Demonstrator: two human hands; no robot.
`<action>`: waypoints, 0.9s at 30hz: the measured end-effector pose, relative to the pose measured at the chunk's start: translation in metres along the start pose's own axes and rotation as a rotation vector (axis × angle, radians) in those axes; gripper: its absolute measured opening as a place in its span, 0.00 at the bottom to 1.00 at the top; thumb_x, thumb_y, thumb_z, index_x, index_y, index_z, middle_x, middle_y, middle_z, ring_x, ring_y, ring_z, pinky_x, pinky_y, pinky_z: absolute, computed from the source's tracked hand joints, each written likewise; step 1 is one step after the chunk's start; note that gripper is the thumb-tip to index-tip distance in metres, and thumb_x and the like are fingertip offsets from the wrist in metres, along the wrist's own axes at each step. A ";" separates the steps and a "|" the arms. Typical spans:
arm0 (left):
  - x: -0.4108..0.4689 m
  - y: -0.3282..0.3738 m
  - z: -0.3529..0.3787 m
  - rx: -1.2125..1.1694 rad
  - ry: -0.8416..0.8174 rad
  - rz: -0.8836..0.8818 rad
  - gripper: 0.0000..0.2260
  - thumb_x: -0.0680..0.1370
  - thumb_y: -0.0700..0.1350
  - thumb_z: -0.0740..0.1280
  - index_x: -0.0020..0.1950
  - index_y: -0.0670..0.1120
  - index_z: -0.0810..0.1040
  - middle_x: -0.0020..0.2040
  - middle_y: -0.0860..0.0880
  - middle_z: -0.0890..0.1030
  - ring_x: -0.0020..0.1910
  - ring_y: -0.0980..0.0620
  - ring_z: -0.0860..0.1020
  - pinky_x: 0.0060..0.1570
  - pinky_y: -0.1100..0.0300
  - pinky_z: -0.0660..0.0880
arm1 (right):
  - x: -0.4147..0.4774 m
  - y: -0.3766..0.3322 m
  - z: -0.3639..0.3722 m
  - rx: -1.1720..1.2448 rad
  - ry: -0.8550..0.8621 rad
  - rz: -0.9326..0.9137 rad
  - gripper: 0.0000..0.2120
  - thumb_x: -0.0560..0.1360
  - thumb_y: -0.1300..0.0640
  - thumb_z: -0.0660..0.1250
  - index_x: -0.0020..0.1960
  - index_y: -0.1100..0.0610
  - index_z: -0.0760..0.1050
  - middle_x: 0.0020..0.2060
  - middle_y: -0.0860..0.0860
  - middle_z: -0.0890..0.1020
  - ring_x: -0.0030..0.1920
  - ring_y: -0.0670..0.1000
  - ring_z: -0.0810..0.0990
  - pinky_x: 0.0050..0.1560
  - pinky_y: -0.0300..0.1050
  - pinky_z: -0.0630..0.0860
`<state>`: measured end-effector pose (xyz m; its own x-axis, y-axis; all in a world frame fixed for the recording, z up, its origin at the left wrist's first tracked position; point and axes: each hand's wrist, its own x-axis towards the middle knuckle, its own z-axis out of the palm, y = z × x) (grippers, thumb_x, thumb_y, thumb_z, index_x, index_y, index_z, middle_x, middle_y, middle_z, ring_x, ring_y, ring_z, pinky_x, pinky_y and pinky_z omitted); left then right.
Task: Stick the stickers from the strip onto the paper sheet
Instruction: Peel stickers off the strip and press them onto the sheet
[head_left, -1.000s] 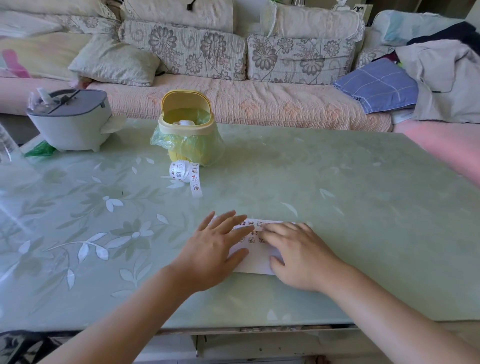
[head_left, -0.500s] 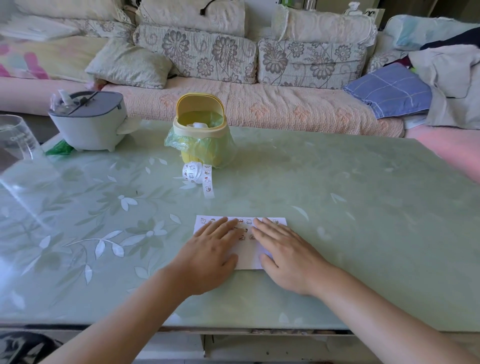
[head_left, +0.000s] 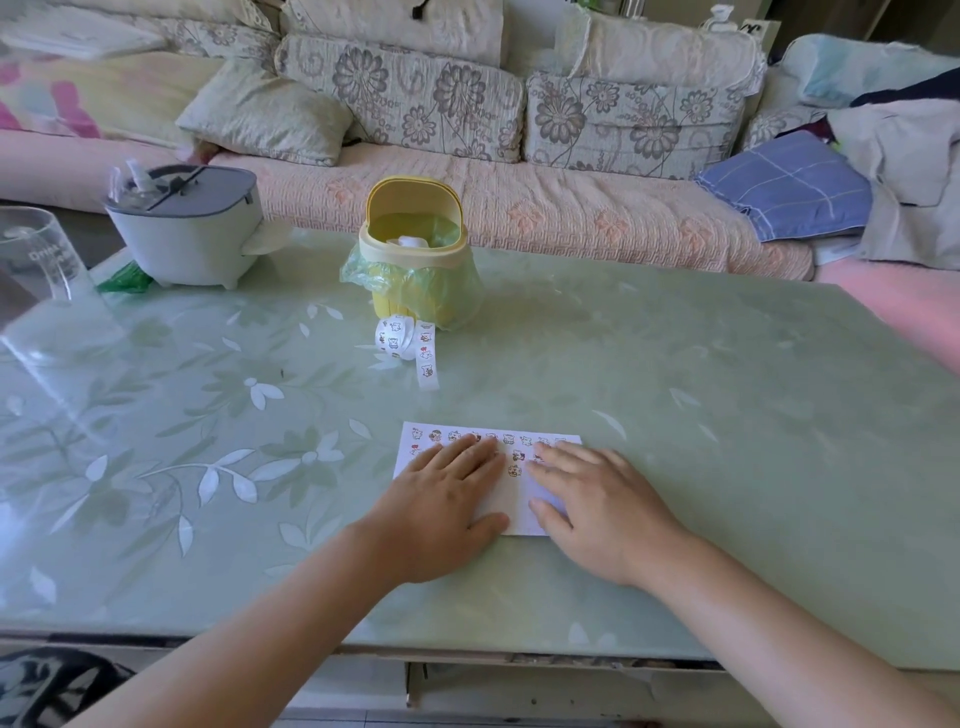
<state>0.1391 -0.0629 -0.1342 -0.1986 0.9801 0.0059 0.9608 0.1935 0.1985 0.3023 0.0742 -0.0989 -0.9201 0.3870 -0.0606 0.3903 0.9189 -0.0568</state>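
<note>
The small white rectangular paper sheet (head_left: 517, 514) lies flat on the pale green glass-topped table (head_left: 701, 415), near its front edge. The left hand (head_left: 441, 501) and right hand (head_left: 597, 501) both rest on the sheet palm down, with fingers straight and slightly spread, gripping nothing.

A row of tiny cartoon stickers (head_left: 452, 435) runs along the sheet's far edge, and a few more sit below it between the two hands. The white strip visible between the hands nearer the person is bare. The task therefore looks partly done, with room left to fill.

The curled white sticker strip (head_left: 405, 340) lies well apart, just in front of the small yellow plastic bin lined with a green bag (head_left: 415, 265), and printed stickers show on it.

The hands cover most of the sheet, so the sticker count cannot be told. The designs are too small to read, and any sticker under the fingertips is hidden.
</note>
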 end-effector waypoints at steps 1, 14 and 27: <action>0.002 0.001 -0.005 -0.049 0.024 -0.006 0.35 0.76 0.67 0.43 0.80 0.54 0.52 0.80 0.56 0.51 0.79 0.55 0.47 0.74 0.59 0.42 | 0.005 0.000 -0.003 0.015 0.063 0.011 0.31 0.77 0.40 0.44 0.70 0.48 0.75 0.74 0.46 0.71 0.74 0.50 0.67 0.71 0.47 0.61; 0.038 -0.074 -0.055 -0.627 0.431 -0.553 0.21 0.79 0.46 0.66 0.72 0.48 0.70 0.64 0.51 0.76 0.59 0.52 0.75 0.60 0.57 0.71 | 0.111 -0.044 -0.031 0.648 0.211 0.250 0.12 0.79 0.53 0.64 0.61 0.49 0.80 0.57 0.42 0.82 0.56 0.45 0.80 0.57 0.39 0.73; 0.044 -0.097 -0.058 -0.749 0.259 -0.539 0.26 0.78 0.47 0.67 0.75 0.51 0.66 0.63 0.56 0.78 0.57 0.54 0.77 0.58 0.53 0.76 | 0.167 -0.068 -0.013 1.021 0.218 0.489 0.05 0.75 0.54 0.73 0.51 0.48 0.82 0.42 0.46 0.85 0.36 0.48 0.84 0.37 0.39 0.77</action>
<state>0.0256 -0.0411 -0.0962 -0.7006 0.7100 -0.0710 0.3721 0.4484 0.8127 0.1218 0.0773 -0.0925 -0.6104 0.7812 -0.1310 0.4610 0.2159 -0.8607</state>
